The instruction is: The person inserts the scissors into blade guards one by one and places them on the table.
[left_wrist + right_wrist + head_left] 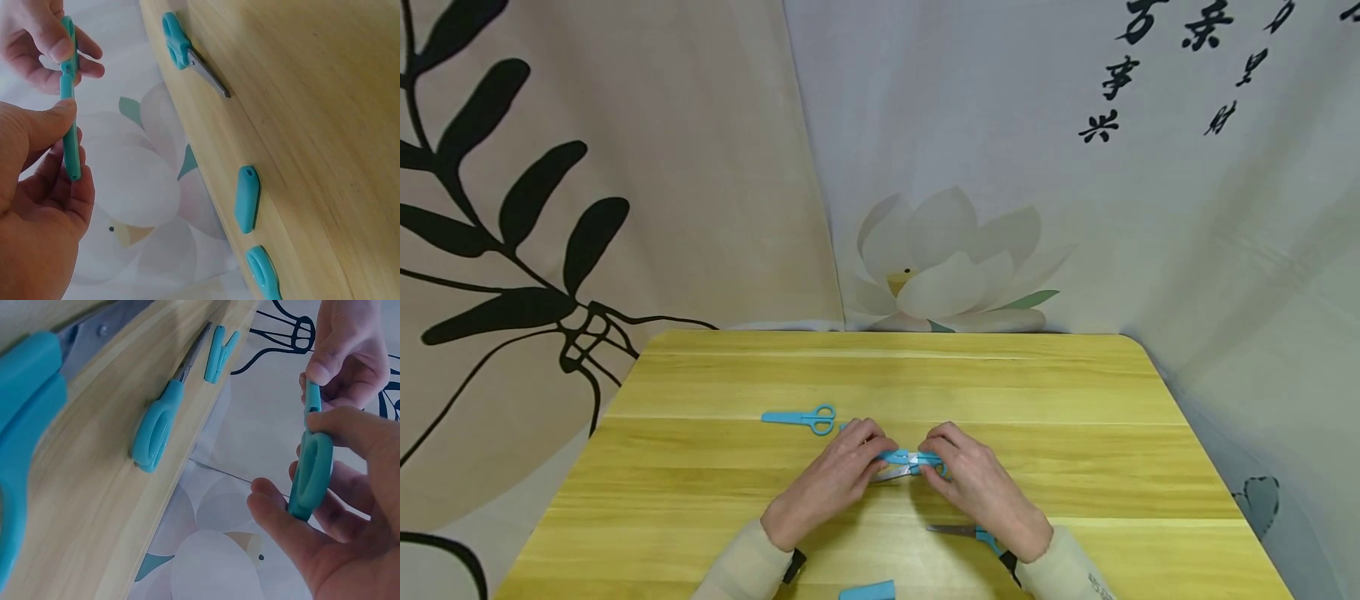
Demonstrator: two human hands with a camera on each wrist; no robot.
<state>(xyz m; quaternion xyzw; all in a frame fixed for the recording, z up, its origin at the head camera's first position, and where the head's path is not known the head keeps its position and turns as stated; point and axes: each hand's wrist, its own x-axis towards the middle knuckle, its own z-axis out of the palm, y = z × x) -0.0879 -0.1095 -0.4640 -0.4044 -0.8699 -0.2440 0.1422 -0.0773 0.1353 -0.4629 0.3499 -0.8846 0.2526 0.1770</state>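
Pinching a blue blade cover between thumb and fingers, the left hand is working near the centre of the head view, while the right hand is gripping the matching handles of the same pair of scissors. Both grips are closing narrowly on this pair; the cover is meeting the handles end to end, though whether it is seating fully, going on or coming off, I cannot tell.

Judging from how everything is lying, the work is standing partway. A covered pair of scissors is resting left of centre in the head view, looking finished if covered is the end state. The held pair is apparently making the second. Two others are lying bare: one bare pair is showing at the upper centre of the left-wrist view, the other bare pair beside the right wrist, lower right of centre in the head view. Two covers are lying loose: one spare cover right of centre in the left-wrist view, another spare cover at the head view's bottom edge.
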